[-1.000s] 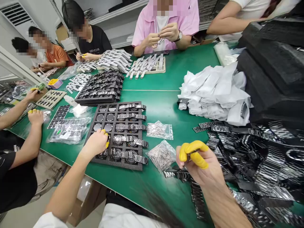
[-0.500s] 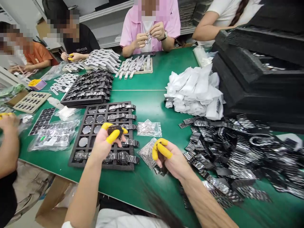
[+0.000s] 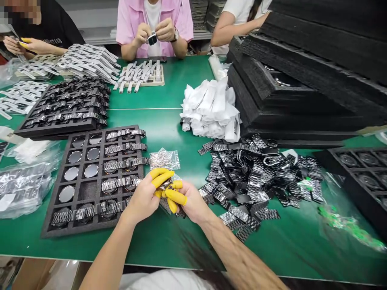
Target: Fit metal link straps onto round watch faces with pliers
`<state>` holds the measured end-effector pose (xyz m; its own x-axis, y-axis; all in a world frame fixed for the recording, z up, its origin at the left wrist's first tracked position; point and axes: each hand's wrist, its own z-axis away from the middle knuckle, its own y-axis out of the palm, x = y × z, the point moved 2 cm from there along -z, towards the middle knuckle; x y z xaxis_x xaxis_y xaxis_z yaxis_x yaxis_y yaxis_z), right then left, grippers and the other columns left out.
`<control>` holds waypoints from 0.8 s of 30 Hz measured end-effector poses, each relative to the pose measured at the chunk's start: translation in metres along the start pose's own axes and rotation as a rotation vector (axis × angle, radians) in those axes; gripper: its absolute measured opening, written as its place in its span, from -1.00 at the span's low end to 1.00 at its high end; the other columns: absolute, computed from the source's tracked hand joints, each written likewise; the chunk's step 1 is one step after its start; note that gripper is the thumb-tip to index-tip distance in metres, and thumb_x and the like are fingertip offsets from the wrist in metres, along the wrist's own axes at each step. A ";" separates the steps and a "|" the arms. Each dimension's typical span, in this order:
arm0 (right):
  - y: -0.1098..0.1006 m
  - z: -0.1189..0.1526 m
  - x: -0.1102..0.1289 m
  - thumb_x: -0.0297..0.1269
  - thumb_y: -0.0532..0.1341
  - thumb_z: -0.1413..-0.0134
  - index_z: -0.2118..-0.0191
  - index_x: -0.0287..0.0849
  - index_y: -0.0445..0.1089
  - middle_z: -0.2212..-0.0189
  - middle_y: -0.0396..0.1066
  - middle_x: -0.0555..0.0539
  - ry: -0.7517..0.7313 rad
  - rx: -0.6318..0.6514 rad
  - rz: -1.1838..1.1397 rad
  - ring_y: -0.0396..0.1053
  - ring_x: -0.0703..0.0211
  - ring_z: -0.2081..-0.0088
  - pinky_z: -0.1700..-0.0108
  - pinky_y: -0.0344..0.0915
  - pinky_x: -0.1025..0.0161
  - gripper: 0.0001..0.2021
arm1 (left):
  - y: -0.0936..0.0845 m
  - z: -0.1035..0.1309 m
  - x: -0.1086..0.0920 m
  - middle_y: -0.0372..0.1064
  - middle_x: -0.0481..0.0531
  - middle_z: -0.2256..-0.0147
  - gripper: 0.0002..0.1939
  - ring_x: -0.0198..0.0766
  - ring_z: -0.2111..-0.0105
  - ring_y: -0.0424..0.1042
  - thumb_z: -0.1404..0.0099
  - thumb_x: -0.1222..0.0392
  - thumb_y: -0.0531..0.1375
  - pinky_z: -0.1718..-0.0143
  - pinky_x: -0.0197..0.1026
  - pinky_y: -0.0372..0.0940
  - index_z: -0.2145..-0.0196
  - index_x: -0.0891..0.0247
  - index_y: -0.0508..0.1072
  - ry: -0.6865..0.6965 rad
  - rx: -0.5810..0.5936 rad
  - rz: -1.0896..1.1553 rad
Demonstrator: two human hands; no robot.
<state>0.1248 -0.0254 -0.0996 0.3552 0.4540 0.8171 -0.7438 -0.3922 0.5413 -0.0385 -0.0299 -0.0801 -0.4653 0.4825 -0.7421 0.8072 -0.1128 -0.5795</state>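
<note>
My left hand (image 3: 148, 193), with yellow finger cots, is closed on a dark watch case (image 3: 165, 184) that the fingers partly cover. Against it presses my right hand (image 3: 189, 197), also in yellow cots, its fingers pinched together. A piece of dark metal watch band (image 3: 180, 212) shows below the right fingers, mostly hidden. Just left of my hands lies a black foam tray (image 3: 87, 189) with round watch cases in its left slots and watches with black link bands in others. Behind my hands is a plastic bag of small metal pins (image 3: 165, 159).
A heap of black link bands (image 3: 242, 173) spreads to the right. White-wrapped pieces (image 3: 211, 108) are piled behind it, beside stacked black foam trays (image 3: 287, 104). A second tray of watches (image 3: 69, 100) stands back left. Across the green table (image 3: 145, 98), a person in pink (image 3: 127, 24) handles a watch.
My two hands, apart before, have come together around the watch case. The camera view has turned to the right, bringing another foam tray and green-marked plastic into sight.
</note>
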 end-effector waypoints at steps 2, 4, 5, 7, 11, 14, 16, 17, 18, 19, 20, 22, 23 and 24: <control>0.000 0.000 0.000 0.07 0.46 -0.10 0.47 -0.18 0.43 0.72 0.36 0.09 0.003 -0.010 0.009 0.15 0.37 0.70 0.62 0.04 0.36 -0.58 | -0.001 0.000 0.000 0.42 0.12 -0.19 -0.19 -0.08 -0.20 0.43 -0.18 0.62 0.03 -0.27 0.03 0.38 -0.30 0.08 0.41 0.000 0.009 -0.026; -0.001 0.000 -0.001 0.08 0.45 -0.11 0.46 -0.19 0.44 0.73 0.36 0.09 0.003 -0.017 0.015 0.14 0.37 0.70 0.62 0.03 0.35 -0.58 | -0.001 0.001 0.001 0.43 0.12 -0.17 -0.22 -0.10 -0.19 0.44 -0.20 0.61 0.03 -0.26 0.02 0.39 -0.30 0.09 0.41 0.003 0.011 -0.033; -0.002 0.000 -0.002 0.08 0.45 -0.11 0.46 -0.19 0.45 0.73 0.36 0.09 0.005 -0.018 0.016 0.14 0.37 0.71 0.62 0.03 0.35 -0.58 | -0.002 0.001 0.002 0.43 0.12 -0.17 -0.23 -0.10 -0.18 0.44 -0.22 0.60 0.03 -0.25 0.00 0.40 -0.30 0.09 0.41 0.004 0.011 -0.033; -0.003 -0.001 -0.003 0.08 0.45 -0.11 0.46 -0.19 0.45 0.73 0.35 0.08 0.015 -0.015 0.011 0.13 0.37 0.71 0.63 0.01 0.35 -0.58 | -0.002 0.002 0.003 0.43 0.12 -0.17 -0.25 -0.12 -0.17 0.45 -0.24 0.60 0.03 -0.24 -0.01 0.41 -0.30 0.09 0.40 0.008 0.013 -0.031; -0.002 0.000 -0.004 0.11 0.46 -0.07 0.41 -0.20 0.47 0.73 0.34 0.09 0.044 -0.016 -0.035 0.13 0.36 0.71 0.62 0.00 0.35 -0.57 | -0.001 0.003 0.002 0.40 0.14 -0.21 -0.26 -0.10 -0.21 0.43 -0.29 0.59 0.02 -0.26 0.02 0.39 -0.33 0.09 0.36 0.007 0.027 -0.035; -0.001 0.000 -0.004 0.13 0.44 -0.09 0.40 -0.17 0.42 0.73 0.32 0.11 0.049 -0.077 -0.080 0.11 0.36 0.71 0.61 -0.01 0.34 -0.56 | -0.001 0.002 -0.001 0.34 0.16 -0.21 -0.26 -0.07 -0.22 0.39 -0.32 0.58 0.01 -0.25 0.06 0.39 -0.35 0.06 0.35 0.010 0.023 -0.060; 0.000 0.000 -0.003 0.14 0.44 -0.10 0.39 -0.15 0.38 0.72 0.30 0.12 0.035 -0.122 -0.091 0.08 0.37 0.71 0.61 -0.02 0.34 -0.55 | -0.003 0.001 -0.004 0.28 0.18 -0.21 -0.30 -0.04 -0.23 0.35 -0.36 0.54 0.02 -0.24 0.09 0.38 -0.34 0.04 0.36 0.022 0.016 -0.057; 0.001 0.001 -0.002 0.14 0.44 -0.10 0.39 -0.15 0.37 0.72 0.30 0.13 0.028 -0.139 -0.089 0.07 0.37 0.71 0.61 -0.03 0.35 -0.55 | -0.004 0.000 -0.006 0.25 0.19 -0.21 -0.34 -0.02 -0.23 0.33 -0.38 0.50 0.03 -0.24 0.10 0.37 -0.34 0.03 0.36 0.029 0.024 -0.032; 0.001 0.001 -0.002 0.14 0.44 -0.10 0.38 -0.14 0.37 0.72 0.29 0.14 0.023 -0.153 -0.085 0.07 0.37 0.70 0.61 -0.03 0.35 -0.55 | -0.004 0.000 -0.007 0.23 0.20 -0.22 -0.38 0.00 -0.24 0.32 -0.42 0.45 0.05 -0.24 0.12 0.36 -0.35 0.03 0.35 0.035 0.037 0.005; 0.002 0.001 -0.001 0.14 0.45 -0.09 0.38 -0.14 0.37 0.72 0.29 0.14 0.018 -0.160 -0.081 0.06 0.38 0.70 0.61 -0.03 0.35 -0.56 | -0.004 0.000 -0.008 0.21 0.20 -0.22 -0.42 0.02 -0.24 0.31 -0.45 0.39 0.06 -0.24 0.12 0.36 -0.35 0.03 0.35 0.035 0.048 0.047; 0.003 0.001 -0.001 0.13 0.45 -0.09 0.39 -0.14 0.37 0.72 0.29 0.14 0.013 -0.164 -0.077 0.06 0.38 0.70 0.60 -0.03 0.35 -0.56 | -0.003 0.000 -0.009 0.20 0.20 -0.21 -0.46 0.03 -0.23 0.30 -0.48 0.33 0.06 -0.25 0.12 0.35 -0.34 0.04 0.34 0.028 0.052 0.083; 0.003 0.001 0.000 0.12 0.44 -0.10 0.43 -0.15 0.36 0.73 0.28 0.13 0.001 -0.162 -0.072 0.06 0.39 0.70 0.59 -0.03 0.35 -0.55 | -0.001 0.000 -0.010 0.20 0.19 -0.19 -0.53 0.02 -0.21 0.30 -0.50 0.26 0.08 -0.24 0.12 0.33 -0.31 0.05 0.36 0.009 0.031 0.112; 0.003 0.001 0.000 0.12 0.44 -0.10 0.44 -0.15 0.35 0.73 0.28 0.12 -0.005 -0.157 -0.072 0.06 0.39 0.70 0.59 -0.03 0.35 -0.55 | 0.000 0.000 -0.010 0.20 0.18 -0.17 -0.55 0.01 -0.19 0.31 -0.50 0.25 0.09 -0.24 0.12 0.33 -0.29 0.06 0.38 0.006 0.008 0.111; 0.003 0.001 0.000 0.12 0.44 -0.10 0.44 -0.15 0.35 0.73 0.27 0.12 -0.010 -0.150 -0.073 0.06 0.39 0.70 0.59 -0.04 0.35 -0.55 | 0.002 0.000 -0.010 0.21 0.17 -0.15 -0.58 -0.01 -0.17 0.32 -0.50 0.25 0.10 -0.23 0.11 0.33 -0.26 0.06 0.40 0.008 -0.016 0.110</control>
<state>0.1229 -0.0281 -0.0978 0.4162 0.4689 0.7790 -0.7918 -0.2342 0.5640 -0.0322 -0.0353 -0.0736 -0.3711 0.4749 -0.7980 0.8586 -0.1517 -0.4896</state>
